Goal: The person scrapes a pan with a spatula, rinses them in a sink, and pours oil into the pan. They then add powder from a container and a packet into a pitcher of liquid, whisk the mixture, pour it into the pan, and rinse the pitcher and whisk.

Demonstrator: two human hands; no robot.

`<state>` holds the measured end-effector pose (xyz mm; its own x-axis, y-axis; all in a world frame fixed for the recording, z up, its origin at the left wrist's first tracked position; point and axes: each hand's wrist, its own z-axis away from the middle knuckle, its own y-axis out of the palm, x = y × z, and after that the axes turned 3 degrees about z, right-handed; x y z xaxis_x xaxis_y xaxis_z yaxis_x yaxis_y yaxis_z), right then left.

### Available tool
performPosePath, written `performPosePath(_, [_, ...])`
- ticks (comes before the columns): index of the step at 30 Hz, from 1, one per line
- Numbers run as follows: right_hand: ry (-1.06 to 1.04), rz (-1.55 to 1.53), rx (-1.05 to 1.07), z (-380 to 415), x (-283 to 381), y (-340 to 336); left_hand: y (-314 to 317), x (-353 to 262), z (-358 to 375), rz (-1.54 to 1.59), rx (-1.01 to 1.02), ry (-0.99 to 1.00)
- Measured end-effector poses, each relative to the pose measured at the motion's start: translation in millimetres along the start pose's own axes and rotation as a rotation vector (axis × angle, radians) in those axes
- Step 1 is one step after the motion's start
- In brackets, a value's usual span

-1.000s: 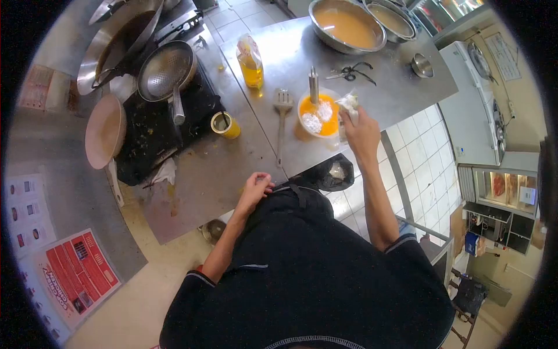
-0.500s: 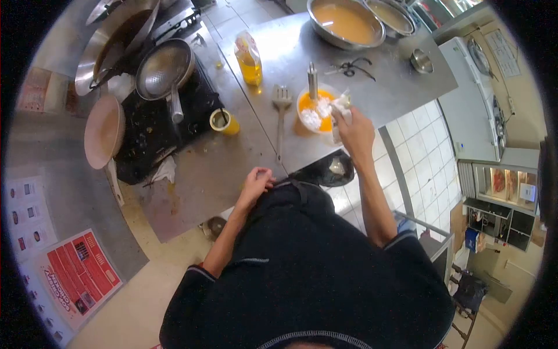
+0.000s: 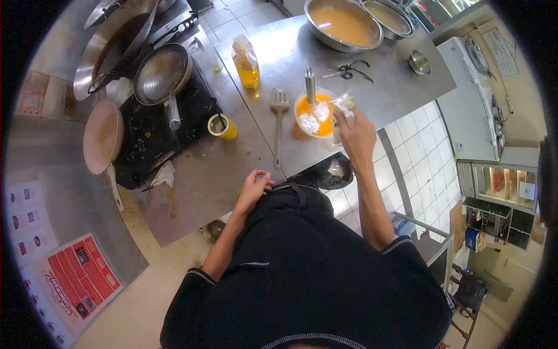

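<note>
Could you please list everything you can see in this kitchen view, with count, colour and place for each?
Bowl: one, orange liquid with white lumps, a metal handle standing in it, counter middle.
Plastic bag: one, clear with white contents, beside the bowl, in the right hand.
Spatula: one, steel, slotted, left of the bowl.
Oil bottle: one, yellow, counter rear.
Scissors: one pair, black-handled, behind the bowl.
Large basins: two, steel, brownish liquid, far end.
Small cup: one, steel, far right.
Yellow cup: one, near the stove.
Strainer: one, steel, on the black stove.
Wok: one, steel, upper left.
Left hand: at the counter edge, against the black apron.
Right hand: gripping the bag.
</note>
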<state>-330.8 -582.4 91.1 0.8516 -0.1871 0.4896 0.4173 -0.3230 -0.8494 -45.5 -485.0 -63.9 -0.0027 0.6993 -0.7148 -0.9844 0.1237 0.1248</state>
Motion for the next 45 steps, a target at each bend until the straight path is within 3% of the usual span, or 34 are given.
performPosePath(13, [0.056,-0.015,-0.022,22,-10,-6,2,6,-9,0.001,0.024,0.015])
performPosePath(16, [0.070,0.069,0.068,22,-8,-10,3,15,2,-0.015,0.024,-0.018])
performPosePath(22, [0.150,-0.063,0.104,22,-7,-10,6,-7,-11,-0.011,0.002,0.032])
performPosePath(25, [0.157,-0.259,-0.067,20,-20,-9,4,1,-5,-0.017,-0.005,0.014])
performPosePath(31, [0.783,-1.562,0.168,32,-43,4,1,-2,-1,0.009,-0.029,0.053])
performPosePath(32, [0.817,-1.571,0.255,38,-38,-4,2,-4,1,0.011,-0.038,0.058])
performPosePath(35, [0.700,-2.389,0.695,64,-49,28,6,-23,10,0.017,0.000,0.163])
performPosePath(37, [0.926,-2.563,0.788,79,-30,39,12,-44,17,-0.030,0.028,0.404])
performPosePath(38, [0.946,-2.685,0.965,85,-20,47,15,-57,22,-0.054,0.036,0.522])
performPosePath(41, [1.088,-2.727,1.378,102,9,69,19,-117,50,-0.344,-0.011,0.815])
performPosePath(44, [1.190,-2.490,1.685,111,21,89,6,-127,48,-0.177,0.144,0.854])
performPosePath(45, [1.195,-2.389,1.787,113,24,96,-1,-124,46,-0.125,0.202,0.786])
